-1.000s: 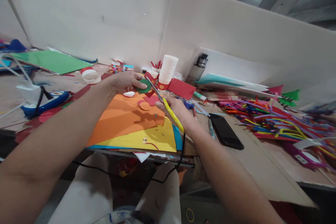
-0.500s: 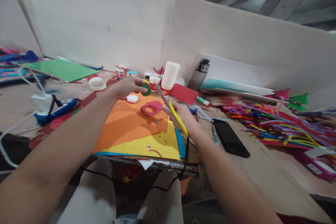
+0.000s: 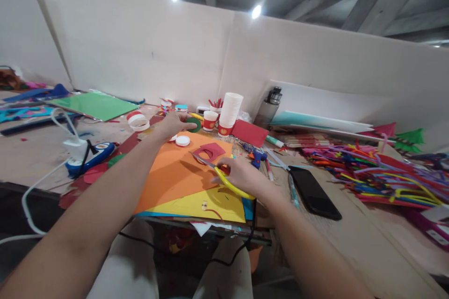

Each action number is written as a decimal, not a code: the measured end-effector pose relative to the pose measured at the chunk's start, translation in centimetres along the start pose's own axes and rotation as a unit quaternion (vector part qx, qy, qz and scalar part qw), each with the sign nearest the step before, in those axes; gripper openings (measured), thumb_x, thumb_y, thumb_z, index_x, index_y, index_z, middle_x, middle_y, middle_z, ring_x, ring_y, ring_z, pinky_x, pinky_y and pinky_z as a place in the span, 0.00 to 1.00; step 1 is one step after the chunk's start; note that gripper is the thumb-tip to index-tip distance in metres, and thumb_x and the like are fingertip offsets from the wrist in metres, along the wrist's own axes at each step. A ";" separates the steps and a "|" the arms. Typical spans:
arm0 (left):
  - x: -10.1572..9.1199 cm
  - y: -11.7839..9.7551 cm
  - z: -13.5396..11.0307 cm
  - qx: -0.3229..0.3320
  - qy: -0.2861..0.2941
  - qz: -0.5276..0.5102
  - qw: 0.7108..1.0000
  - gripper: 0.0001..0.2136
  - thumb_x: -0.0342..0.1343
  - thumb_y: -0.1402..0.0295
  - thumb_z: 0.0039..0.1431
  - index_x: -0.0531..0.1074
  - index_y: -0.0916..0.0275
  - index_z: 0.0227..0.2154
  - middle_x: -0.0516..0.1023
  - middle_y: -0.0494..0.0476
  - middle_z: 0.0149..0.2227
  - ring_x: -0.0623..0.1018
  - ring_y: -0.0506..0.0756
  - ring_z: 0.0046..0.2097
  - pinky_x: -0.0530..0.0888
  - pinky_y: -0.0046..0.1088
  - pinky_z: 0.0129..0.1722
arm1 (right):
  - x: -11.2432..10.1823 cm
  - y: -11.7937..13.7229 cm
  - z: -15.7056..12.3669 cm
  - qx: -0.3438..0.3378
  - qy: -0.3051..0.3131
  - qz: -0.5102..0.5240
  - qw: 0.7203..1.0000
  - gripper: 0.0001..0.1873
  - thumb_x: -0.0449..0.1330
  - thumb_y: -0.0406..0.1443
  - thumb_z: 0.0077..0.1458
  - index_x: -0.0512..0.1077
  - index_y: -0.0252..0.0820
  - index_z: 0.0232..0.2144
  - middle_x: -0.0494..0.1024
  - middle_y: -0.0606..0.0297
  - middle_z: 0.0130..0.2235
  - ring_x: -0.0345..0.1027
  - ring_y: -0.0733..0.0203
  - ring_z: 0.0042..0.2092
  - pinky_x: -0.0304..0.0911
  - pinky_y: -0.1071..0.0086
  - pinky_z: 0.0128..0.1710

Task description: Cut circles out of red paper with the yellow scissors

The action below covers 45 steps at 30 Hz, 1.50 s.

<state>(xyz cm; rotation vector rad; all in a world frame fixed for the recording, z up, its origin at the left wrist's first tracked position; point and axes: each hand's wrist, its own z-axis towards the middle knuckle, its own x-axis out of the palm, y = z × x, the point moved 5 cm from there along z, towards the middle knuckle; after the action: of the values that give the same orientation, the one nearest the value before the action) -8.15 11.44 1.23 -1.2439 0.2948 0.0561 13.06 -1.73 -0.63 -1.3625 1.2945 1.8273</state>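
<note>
Between the fingers of my left hand (image 3: 173, 124) is a small green paper disc (image 3: 193, 124), held above the far edge of the orange sheet. My right hand (image 3: 242, 175) grips yellow-handled scissors (image 3: 228, 183), their blades pointing left and away over the sheets. Below the blades lies a red paper piece with a round hole (image 3: 210, 152), on the orange paper (image 3: 168, 173). Yellow paper (image 3: 196, 205) shows beneath it. A white round lid (image 3: 182, 140) rests near my left hand.
Stacked paper cups (image 3: 230, 112) and a single red-and-white cup (image 3: 210, 121) stand at the back. A blue glue gun (image 3: 257, 156), a black phone (image 3: 314, 191) and many pipe cleaners (image 3: 382, 173) lie to the right. A blue-and-white power strip (image 3: 93, 156) sits left.
The scissors have swung from pointing up near the cups to lying lower and more leftward, away from the green disc. My left hand still holds the disc. The camera view has tilted slightly upward.
</note>
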 end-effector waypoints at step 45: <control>3.2 1.4 -2.2 -0.163 0.188 0.070 0.966 0.07 0.68 0.70 0.36 0.76 0.62 0.21 0.74 0.52 0.21 0.72 0.49 0.22 0.68 0.21 0.20 | -4.4 5.0 -5.6 -0.084 0.285 0.103 0.949 0.06 0.60 0.36 0.57 0.76 0.40 0.33 0.77 0.68 0.31 0.67 0.68 0.32 0.57 0.76 0.30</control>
<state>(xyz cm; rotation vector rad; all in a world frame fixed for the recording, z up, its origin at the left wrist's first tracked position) -5.73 9.46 -1.49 -1.5578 0.7255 -0.0115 12.90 -8.22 5.11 -2.0204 1.6414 1.7711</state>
